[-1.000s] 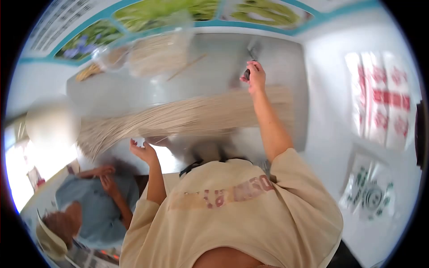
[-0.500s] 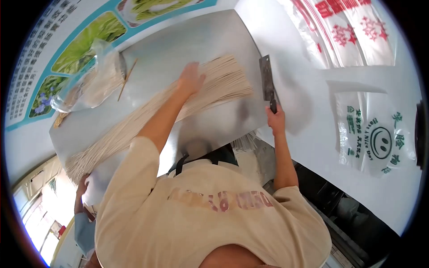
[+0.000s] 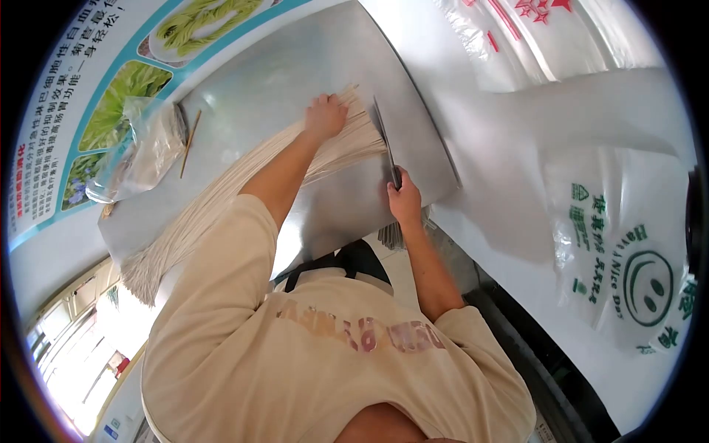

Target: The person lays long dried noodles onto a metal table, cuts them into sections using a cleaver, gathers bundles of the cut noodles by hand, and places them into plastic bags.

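Observation:
A long bundle of thin, pale noodle-like strands [image 3: 214, 199] lies diagonally across the metal sheet [image 3: 295, 59]. My left hand [image 3: 326, 117] presses on the bundle near its upper right end, fingers bent over the strands. In my right hand [image 3: 405, 198] is the dark handle of a broad cleaver [image 3: 385, 136]. Its blade stands nearly edge-down at the right end of the strands; whether it touches them I cannot tell.
At the left lie a clear plastic bag of strands [image 3: 153, 148] and a thin brown stick [image 3: 190, 144]. White plastic bags with a green smiley print [image 3: 628, 258] and with red print [image 3: 532, 37] lie on the right. A picture poster [image 3: 125, 88] borders the upper left.
The cleaver has moved left from beside the sheet to the strands' end and turned edge-down. My left hand, earlier below the bundle, now rests on it. The co-worker has left the view.

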`<action>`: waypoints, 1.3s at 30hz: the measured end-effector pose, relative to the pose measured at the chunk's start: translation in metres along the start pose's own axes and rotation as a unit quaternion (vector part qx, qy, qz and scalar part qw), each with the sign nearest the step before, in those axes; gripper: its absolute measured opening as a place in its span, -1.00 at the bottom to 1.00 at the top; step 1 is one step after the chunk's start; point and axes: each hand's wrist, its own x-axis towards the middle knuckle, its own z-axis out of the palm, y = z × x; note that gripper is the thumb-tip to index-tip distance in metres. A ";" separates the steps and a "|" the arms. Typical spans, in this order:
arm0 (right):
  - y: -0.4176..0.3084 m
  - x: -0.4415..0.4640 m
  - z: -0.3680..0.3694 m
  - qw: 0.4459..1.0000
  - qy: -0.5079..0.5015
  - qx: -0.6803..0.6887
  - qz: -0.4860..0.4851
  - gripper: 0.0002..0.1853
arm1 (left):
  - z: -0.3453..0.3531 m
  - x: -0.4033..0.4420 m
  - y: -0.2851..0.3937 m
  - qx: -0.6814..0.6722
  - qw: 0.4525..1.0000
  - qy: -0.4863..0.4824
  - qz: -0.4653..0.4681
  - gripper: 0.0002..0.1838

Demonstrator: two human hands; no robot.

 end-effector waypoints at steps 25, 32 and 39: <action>-0.004 0.043 -0.001 0.998 -0.037 -0.057 -0.017 -0.44 | 0.009 -0.010 -0.015 -0.001 0.994 0.068 0.085 -0.41; -0.007 0.014 -0.003 0.999 -0.034 -0.038 -0.019 -0.42 | 0.020 -0.012 -0.004 -0.001 0.995 0.051 0.088 -0.43; -0.009 -0.001 -0.005 0.999 -0.022 -0.034 0.025 -0.43 | 0.015 -0.015 -0.005 -0.013 0.993 0.060 0.099 -0.45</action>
